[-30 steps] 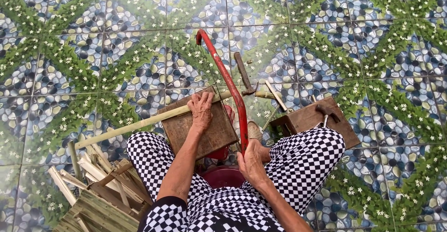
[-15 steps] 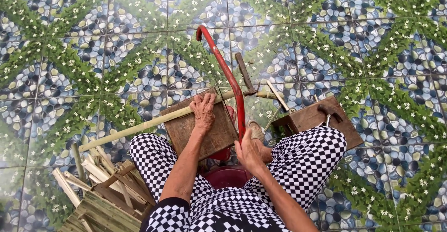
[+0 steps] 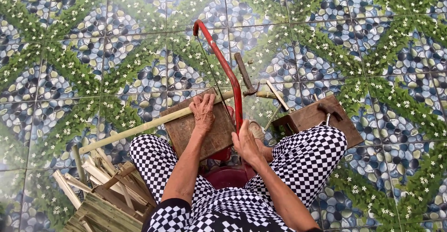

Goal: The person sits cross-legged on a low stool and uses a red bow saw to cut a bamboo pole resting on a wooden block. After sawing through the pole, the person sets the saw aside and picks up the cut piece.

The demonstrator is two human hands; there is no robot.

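Observation:
My left hand [image 3: 203, 112] presses a long pale bamboo stick [image 3: 139, 128] down onto a brown wooden block [image 3: 198, 132] between my knees. My right hand [image 3: 246, 142] grips the lower end of a red-framed saw [image 3: 223, 69], whose frame arcs away from me over the block. The thin blade runs beside my left fingers, across the stick. I sit on a low red stool [image 3: 228, 176], wearing black-and-white checkered trousers.
A pile of cut bamboo strips and slats [image 3: 100, 185] lies at lower left. A brown wooden box [image 3: 321, 118] with a hammer [image 3: 328, 113] on it sits to the right. A dark-handled tool [image 3: 244, 73] and short sticks lie on the patterned tile floor beyond.
The saw has slid a little along its stroke, with my right hand moving on the handle. The left hand stays pressed on the stick and block.

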